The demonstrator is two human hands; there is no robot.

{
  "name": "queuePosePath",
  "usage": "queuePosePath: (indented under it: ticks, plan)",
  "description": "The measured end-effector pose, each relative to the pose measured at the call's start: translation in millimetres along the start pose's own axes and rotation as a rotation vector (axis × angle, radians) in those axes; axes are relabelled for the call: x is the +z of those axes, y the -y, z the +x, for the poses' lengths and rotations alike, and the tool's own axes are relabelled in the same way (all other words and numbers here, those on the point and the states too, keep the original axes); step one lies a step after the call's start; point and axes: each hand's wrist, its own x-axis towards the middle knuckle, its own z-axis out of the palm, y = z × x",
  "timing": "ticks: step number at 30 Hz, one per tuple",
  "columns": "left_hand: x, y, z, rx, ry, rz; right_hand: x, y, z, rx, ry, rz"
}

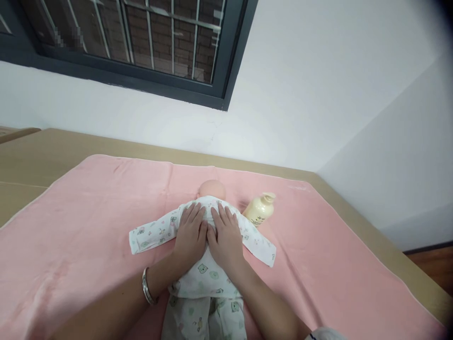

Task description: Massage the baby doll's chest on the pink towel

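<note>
A baby doll (212, 189) lies on a pink blanket with the back of its bald head toward me at the far end. It wears a white printed top (208, 276) and matching trousers (189, 316), sleeves spread to both sides. My left hand (191, 231) rests flat on the left of the doll's upper body, fingers stretched out. Beside it, my right hand (226, 236) lies flat on the right, the thumbs close together. Just past the doll's right sleeve stands a cream pump bottle (260, 208). The doll's face is hidden.
The pink blanket (106, 198) covers most of a wooden surface (46, 146). White walls (283, 94) rise behind and to the right. A dark-framed window (219, 89) with bars is above at the back left.
</note>
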Motion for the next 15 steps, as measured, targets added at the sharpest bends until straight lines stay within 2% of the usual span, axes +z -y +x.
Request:
queuePosePath:
  ticks: [15]
  plan:
    - [0.6, -0.1, 7.6, 0.03, -0.022, 0.001, 2.1, -4.1, 7.2, -0.011, -0.028, 0.0]
